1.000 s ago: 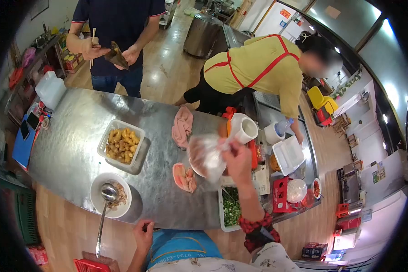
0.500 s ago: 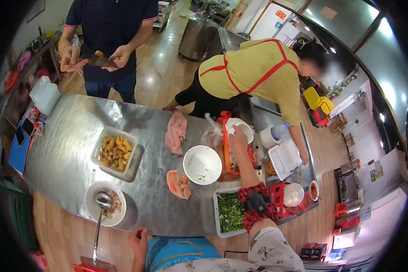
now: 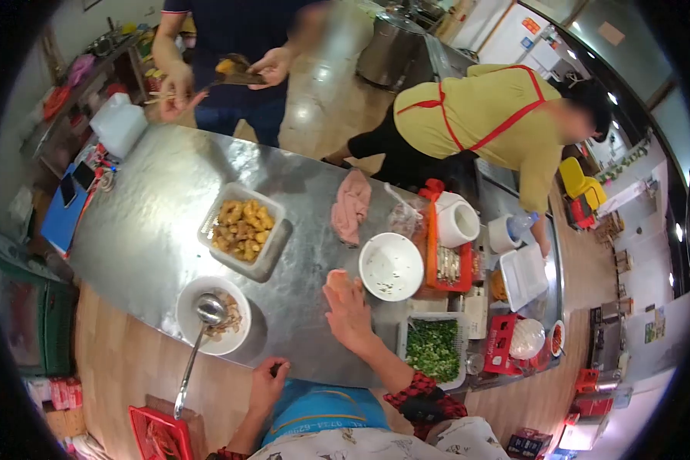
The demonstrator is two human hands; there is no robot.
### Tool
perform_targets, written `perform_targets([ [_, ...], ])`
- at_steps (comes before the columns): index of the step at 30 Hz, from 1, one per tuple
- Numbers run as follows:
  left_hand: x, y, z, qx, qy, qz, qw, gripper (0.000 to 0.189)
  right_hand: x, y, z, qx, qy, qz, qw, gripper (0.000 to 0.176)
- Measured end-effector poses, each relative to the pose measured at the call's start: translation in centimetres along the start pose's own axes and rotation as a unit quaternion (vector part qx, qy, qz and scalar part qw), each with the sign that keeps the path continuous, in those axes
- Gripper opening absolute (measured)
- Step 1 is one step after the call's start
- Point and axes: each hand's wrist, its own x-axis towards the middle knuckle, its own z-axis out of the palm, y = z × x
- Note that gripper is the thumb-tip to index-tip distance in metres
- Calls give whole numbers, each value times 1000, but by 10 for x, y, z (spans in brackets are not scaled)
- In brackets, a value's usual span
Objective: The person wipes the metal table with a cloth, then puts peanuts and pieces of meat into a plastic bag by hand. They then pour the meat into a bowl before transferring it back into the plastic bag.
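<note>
My right hand [image 3: 349, 310] is over a crumpled orange-pink cloth [image 3: 336, 279] on the steel table, its fingers on it; most of the cloth is hidden under the hand. To the right stands a white bowl [image 3: 391, 267] with dark green bits inside. My left hand [image 3: 271, 381] is at the table's near edge with its fingers curled in, and nothing shows in them. Left of it, a white bowl [image 3: 188, 300] holds pale brown pieces and a metal ladle [image 3: 211, 310], whose handle hangs over the edge.
A basket of golden-brown pieces [image 3: 241, 230], a pink cloth [image 3: 350, 207], a tub of chopped greens [image 3: 435, 347], a paper roll [image 3: 458, 220] and a foam box [image 3: 523, 276] stand on the table [image 3: 138, 207]. Two people stand across it, one holding a dark wrapper [image 3: 241, 77].
My right hand has left the paper roll on the right and come to the orange-pink cloth. My left hand stays curled near the edge. The camera view has shifted.
</note>
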Motion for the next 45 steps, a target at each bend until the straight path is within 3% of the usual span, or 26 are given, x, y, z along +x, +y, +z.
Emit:
perform_targets([
  [2, 0, 0, -5, 47, 2, 32, 998, 16, -1, 11, 32, -96, 18, 25, 995, 51],
  [3, -1, -2, -9, 40, -7, 16, 999, 17, -1, 8, 34, -92, 19, 17, 995, 51],
  [5, -2, -4, -16, 38, 6, 9, 999, 14, 2, 5, 36, -29, 47, 83, 995, 48],
  [9, -5, -10, -25, 10, 27, 30, 999, 12, 12, 7, 42, 97, 44, 49, 993, 31],
  [11, -4, -22, -27, -12, 32, 31, 999, 12, 32, 5, 41, 142, 121, 13, 982, 26],
  [15, -8, -19, -40, 5, 26, 15, 1000, 15, 91, -6, 10, 160, 217, 25, 963, 26],
  [18, -11, -42, -39, 28, 61, 62, 996, 20, 158, -1, -15, 50, 323, 35, 945, 25],
  [20, -13, -42, -39, 14, 91, 84, 992, 19, 188, 21, 1, 8, 296, 127, 947, 23],
  [21, -14, -41, -42, 24, 79, 88, 993, 20, 195, 27, 8, 55, 263, 182, 946, 26],
  [22, -15, -39, -46, 35, 67, 88, 993, 21, 201, 35, 14, 59, 269, 177, 945, 26],
  [24, -16, -32, -53, 43, 63, 68, 995, 21, 212, 54, 37, -37, 24, 199, 979, 36],
  [25, -15, -30, -55, 48, 55, 43, 996, 22, 231, 95, 100, -45, 118, 214, 969, 41],
  [29, -18, -54, -50, 22, 87, 69, 994, 22, 204, 81, 82, -49, 79, 182, 979, 45],
  [31, -18, -55, -50, -27, 85, 79, 993, 22, 193, 65, 83, 80, 98, 187, 974, 47],
  [32, -19, -54, -50, -29, 85, 79, 993, 22, 180, 55, 84, 79, 98, 187, 974, 47],
  [34, -19, -46, -53, -28, 74, 12, 997, 23, 144, 24, 80, -26, 170, 70, 983, 49],
  [35, -16, -46, -52, -27, 73, 12, 997, 23, 132, 14, 81, -26, 171, 71, 982, 49],
  [37, -8, -44, -46, 14, 77, 107, 991, 23, 109, -1, 82, -38, 239, 23, 970, 27],
  [38, -10, -26, -48, 15, 77, 108, 991, 23, 95, -6, 83, -38, 241, 23, 970, 27],
  [40, -11, 23, -56, -63, -59, -69, 994, 23, 70, -17, 80, -32, 189, -6, 981, 29],
  [41, -9, 18, -56, -62, -57, -66, 994, 23, 59, -22, 76, -32, 192, -7, 981, 29],
  [45, 6, -52, -48, -143, -237, -126, 953, 24, 15, -40, 59, 27, 168, -53, 984, 29],
])
